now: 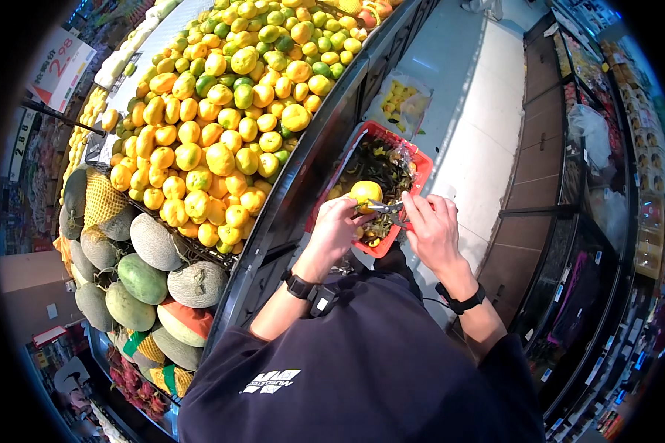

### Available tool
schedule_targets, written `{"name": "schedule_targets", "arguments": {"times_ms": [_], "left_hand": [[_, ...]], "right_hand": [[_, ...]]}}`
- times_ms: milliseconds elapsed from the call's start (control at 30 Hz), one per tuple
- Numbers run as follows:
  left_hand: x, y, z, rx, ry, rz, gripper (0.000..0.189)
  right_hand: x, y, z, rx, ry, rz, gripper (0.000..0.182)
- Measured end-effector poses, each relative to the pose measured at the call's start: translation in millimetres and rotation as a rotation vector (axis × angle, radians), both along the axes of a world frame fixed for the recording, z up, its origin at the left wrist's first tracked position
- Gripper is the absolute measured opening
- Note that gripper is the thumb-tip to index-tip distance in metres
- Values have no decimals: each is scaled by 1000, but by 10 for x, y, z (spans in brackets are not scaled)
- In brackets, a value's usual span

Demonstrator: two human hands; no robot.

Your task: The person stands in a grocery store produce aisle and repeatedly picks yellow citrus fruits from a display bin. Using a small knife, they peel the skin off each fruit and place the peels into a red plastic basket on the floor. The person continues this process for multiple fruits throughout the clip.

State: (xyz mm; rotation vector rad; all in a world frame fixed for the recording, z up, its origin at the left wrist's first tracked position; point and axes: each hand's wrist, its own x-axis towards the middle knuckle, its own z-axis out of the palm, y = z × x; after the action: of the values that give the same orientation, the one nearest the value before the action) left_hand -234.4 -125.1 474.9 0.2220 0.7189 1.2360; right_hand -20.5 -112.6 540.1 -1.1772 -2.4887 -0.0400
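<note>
My left hand (pixel 333 224) holds a yellow-orange citrus fruit (pixel 366 192) by its lower left side. In my right hand (pixel 432 224) is a pair of small snips with red handles (pixel 402 223); its metal blades (pixel 384 207) lie against the lower right of the fruit. Whether the blades are apart or together on something is too small to tell. Below both hands stands a red plastic basket (pixel 425 166) with dark green leaves, clear plastic and bits of peel or fruit in it.
A slanted display of citrus fruit (pixel 220 159) fills the left, with netted melons (pixel 156 241) below it. Its dark metal edge (pixel 288 183) runs close by my left arm. On the floor beyond the basket lies a plastic bag of yellow fruit (pixel 397 102). Brown cabinets (pixel 532 166) line the right.
</note>
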Motion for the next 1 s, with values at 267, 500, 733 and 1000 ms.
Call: {"name": "schedule_targets", "arguments": {"times_ms": [267, 500, 733, 1000], "left_hand": [[-149, -210, -52, -78, 21, 61, 20], [-188, -260, -168, -74, 78, 47, 14], [-137, -230, -171, -89, 111, 42, 15], [-133, -82, -234, -111, 103, 135, 17]], "right_hand": [[-198, -139, -95, -4, -15, 61, 58], [-251, -232, -210, 34, -49, 64, 54], [-190, -321, -296, -56, -96, 53, 50], [-136, -411, -225, -200, 101, -45, 55]]}}
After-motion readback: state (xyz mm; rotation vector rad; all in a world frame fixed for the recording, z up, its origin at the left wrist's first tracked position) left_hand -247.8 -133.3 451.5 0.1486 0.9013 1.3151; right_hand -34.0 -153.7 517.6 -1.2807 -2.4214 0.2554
